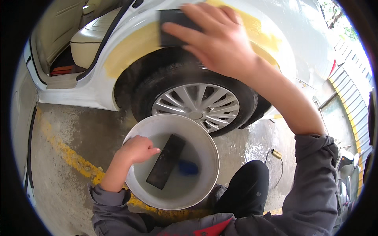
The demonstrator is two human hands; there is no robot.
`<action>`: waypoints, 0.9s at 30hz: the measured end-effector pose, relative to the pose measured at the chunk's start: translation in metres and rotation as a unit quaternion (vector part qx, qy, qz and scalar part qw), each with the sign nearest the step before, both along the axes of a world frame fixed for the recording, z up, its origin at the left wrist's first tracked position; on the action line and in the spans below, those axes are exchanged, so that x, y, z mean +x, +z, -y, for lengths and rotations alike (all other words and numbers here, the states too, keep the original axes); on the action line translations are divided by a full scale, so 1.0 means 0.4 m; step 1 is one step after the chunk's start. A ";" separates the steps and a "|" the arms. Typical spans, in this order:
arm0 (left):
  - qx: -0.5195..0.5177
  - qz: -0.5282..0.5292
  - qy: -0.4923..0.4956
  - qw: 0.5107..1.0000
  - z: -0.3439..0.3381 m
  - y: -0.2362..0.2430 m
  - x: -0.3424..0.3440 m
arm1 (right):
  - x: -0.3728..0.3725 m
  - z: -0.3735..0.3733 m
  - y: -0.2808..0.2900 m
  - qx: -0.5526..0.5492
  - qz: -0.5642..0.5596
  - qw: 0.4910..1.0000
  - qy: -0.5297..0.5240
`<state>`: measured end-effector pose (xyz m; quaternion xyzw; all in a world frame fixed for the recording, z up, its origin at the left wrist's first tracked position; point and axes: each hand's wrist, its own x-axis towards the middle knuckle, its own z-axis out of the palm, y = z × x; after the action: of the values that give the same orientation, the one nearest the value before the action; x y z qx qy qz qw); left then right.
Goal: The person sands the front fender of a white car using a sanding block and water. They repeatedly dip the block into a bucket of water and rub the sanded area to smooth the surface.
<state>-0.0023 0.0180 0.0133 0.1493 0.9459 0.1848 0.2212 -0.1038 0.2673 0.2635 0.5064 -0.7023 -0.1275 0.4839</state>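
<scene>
My right hand (220, 41) is stretched up to the white car's rear wheel arch. Its fingers press a black sheet of sandpaper (172, 38) against the yellowish filler patch (132, 46) along the arch. My left hand (138, 150) is over the left side of a pale basin (212, 147), its fingers curled and thumb pointing right. Whatever those fingers may hold is hidden. In the basin's cloudy water lie a long dark block (167, 161) and a blurred blue object (188, 168).
Behind the basin stands the car's wheel (195, 104) with a silver spoked rim. An open car door (24, 114) is at the left, beside a cream seat (95, 39). On the wet floor at right lies a brass-coloured fitting (277, 153) with a thin hose. My knee (252, 177) is beside the basin.
</scene>
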 end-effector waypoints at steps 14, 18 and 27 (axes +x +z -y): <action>0.070 -0.043 -0.071 0.994 -0.013 -0.041 -0.009 | -0.004 0.080 -0.003 0.025 0.006 1.000 -0.006; 0.087 0.011 -0.154 0.984 -0.030 -0.060 0.042 | 0.048 0.133 -0.080 -0.014 0.031 0.997 0.066; -0.222 0.289 -0.418 0.832 -0.312 -0.317 0.108 | 0.317 -0.147 -0.433 -0.149 0.624 0.767 -0.023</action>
<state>0.0408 0.1428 -0.1133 0.4175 0.7017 -0.1059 0.5676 0.0230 0.3261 0.0903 0.3794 -0.8712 0.3115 0.0050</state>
